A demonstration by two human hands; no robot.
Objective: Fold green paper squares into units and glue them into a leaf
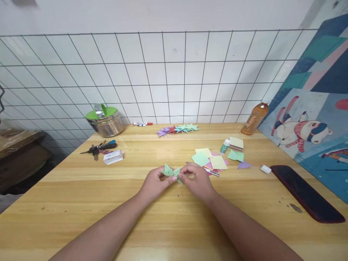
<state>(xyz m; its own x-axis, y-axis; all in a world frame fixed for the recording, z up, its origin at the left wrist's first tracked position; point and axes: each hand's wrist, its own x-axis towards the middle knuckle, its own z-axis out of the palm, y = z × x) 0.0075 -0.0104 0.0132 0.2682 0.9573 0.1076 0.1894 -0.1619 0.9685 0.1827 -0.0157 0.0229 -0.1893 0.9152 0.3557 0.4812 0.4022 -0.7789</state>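
Just above the middle of the wooden table, a piece of folded light green paper (pixel 169 172) with several pointed tips is held between both hands. My left hand (pixel 157 183) pinches it from the left, thumb on the near side. From the right, my right hand (pixel 198 182) grips it between thumb and fingertips. The fingers hide parts of the folds. To the right of my right hand lie scattered square paper sheets (pixel 219 162) in yellow, green and pink, with a slim pen-like tool (pixel 211 171) at their near edge.
Folded paper stars (pixel 178 129) lie by the tiled wall. A steel pot (pixel 106 123), keys (pixel 95 149) and a small white box (pixel 113 157) sit at left. A glue stick (pixel 225 146), paper stack (pixel 236 143), eraser (pixel 265 169), bottle (pixel 255 117) and black phone-like slab (pixel 307 192) are at right.
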